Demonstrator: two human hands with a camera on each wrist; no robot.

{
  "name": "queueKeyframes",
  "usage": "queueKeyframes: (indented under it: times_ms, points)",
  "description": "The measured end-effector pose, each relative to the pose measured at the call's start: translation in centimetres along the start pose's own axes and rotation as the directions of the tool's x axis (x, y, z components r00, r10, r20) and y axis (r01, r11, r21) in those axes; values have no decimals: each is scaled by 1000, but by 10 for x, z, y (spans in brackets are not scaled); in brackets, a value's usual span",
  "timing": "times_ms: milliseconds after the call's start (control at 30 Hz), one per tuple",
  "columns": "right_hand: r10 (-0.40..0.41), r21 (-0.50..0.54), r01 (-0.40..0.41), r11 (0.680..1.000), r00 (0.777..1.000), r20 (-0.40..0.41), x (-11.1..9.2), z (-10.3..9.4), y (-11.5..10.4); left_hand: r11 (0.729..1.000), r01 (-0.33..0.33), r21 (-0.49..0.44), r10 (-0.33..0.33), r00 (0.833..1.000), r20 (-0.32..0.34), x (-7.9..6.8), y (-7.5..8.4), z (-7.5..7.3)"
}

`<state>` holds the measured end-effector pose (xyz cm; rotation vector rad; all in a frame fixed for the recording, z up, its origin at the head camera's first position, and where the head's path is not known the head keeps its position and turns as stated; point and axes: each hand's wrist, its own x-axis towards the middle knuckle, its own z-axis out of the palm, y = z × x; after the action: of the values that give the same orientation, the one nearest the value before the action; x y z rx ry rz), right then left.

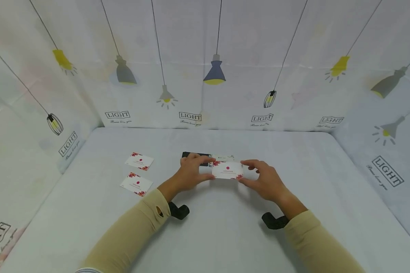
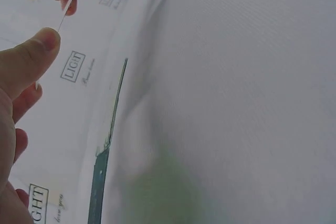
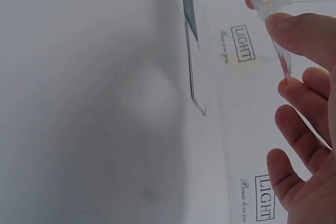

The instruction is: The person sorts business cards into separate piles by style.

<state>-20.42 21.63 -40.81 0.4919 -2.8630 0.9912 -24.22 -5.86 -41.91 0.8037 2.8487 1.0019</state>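
Observation:
A white card (image 1: 227,170) with red floral corners and a red dot is held up above the table in both hands. My left hand (image 1: 190,172) pinches its left side between thumb and fingers. On the opposite side, my right hand (image 1: 264,181) grips the card's edge in the same way. Both wrist views show the card nearly edge-on, as a thin strip (image 3: 278,51) at the right thumb. Just behind the hands lies a flat piece, black on its left part (image 1: 188,154) and pale on its right part (image 1: 225,157); the left hand partly covers it.
Two matching cards lie on the left of the table, an upper card (image 1: 139,161) and a lower card (image 1: 136,184). The white-covered table (image 1: 225,235) meets a fabric backdrop (image 1: 239,102) printed with lamps at the back and sides. Black wrist mounts (image 1: 180,211) stick out below the forearms.

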Motion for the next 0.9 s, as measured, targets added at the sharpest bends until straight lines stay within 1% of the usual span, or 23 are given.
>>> queueKeyframes:
  times_ms: [133, 200, 333, 467, 667, 900]
  points:
    - [3, 4, -3, 1000, 1000, -22, 1, -8, 13, 1000, -2, 0, 2, 1000, 20, 17, 7, 5]
    - [11, 2, -11, 1000, 999, -30, 3, -11, 19, 1000, 5, -5, -5, 1000, 25, 26, 10, 7]
    - [37, 2, -37, 999, 999, -30, 8, -17, 29, 999, 30, 20, -31, 999, 33, 40, 15, 14]
    - [76, 14, -76, 997, 997, -16, 8, -18, 37, 998, 39, 59, -42, 998, 48, 52, 15, 26]
    - [124, 18, -124, 992, 992, -13, 8, -18, 51, 993, 34, 117, -44, 996, 81, 67, 16, 43]
    - [152, 5, -152, 988, 988, 10, 12, -23, 64, 978, 45, 205, -66, 993, 100, 83, 23, 53]
